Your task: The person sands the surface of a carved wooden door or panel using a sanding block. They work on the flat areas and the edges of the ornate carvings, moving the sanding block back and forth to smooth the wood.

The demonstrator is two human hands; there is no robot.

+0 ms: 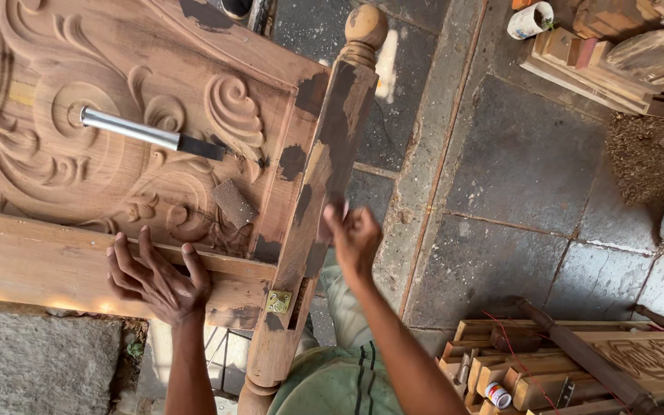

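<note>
Gripping something small against the side of the turned wooden post (pixel 324 177), the right hand (pixel 353 234) has its fingers pinched shut at the post's dark-patched face; what it holds is hidden by the fingers, though it may be a scrap of abrasive like the small brownish sandpaper piece (pixel 233 202) lying on the carved panel (pixel 117 115). The left hand (pixel 159 278) lies open, fingers spread and flat on the plain lower rail (pixel 40 261) at lower left of the frame, holding nothing and seemingly steadying the piece. The post runs from the round finial (pixel 366 27) at top centre down to the bottom edge, where a small brass hinge plate (pixel 277 301) sits at its joint with the rail. Judging by its surface, the work is partway: blotches of dark old finish remain on the post's upper and middle stretch and at the panel's right edge, while the lower post and most of the rail look bare and pale, so a good share of the dark coat seems left to clear. A metal-handled chisel (pixel 147 136) rests untouched across the carved scrolls in the upper left. More carved frame parts (pixel 601 361) are stacked on the stone floor (pixel 524 169) at lower right.
</note>
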